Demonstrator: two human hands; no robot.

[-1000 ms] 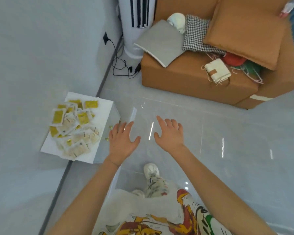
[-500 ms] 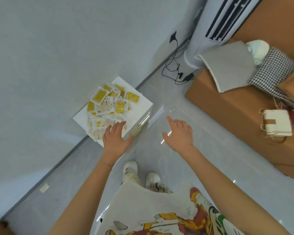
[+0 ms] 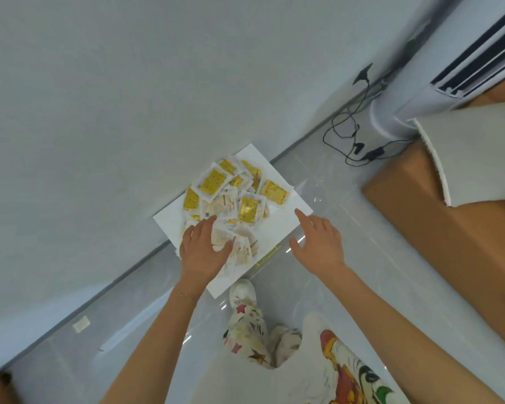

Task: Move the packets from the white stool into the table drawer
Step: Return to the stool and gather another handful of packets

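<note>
Both arms are bare. A cream printed shirt, floral-patterned trousers and white shoes are worn.

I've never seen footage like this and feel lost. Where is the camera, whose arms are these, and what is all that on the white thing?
There is no machine here: a person wears the camera on the head, so you look down along their bare arms. The white stool stands by the wall with a heap of yellow and pale packets on top. The left hand lies open over the near packets; the right hand is spread open at the stool's edge. Neither hand holds anything yet.
</note>
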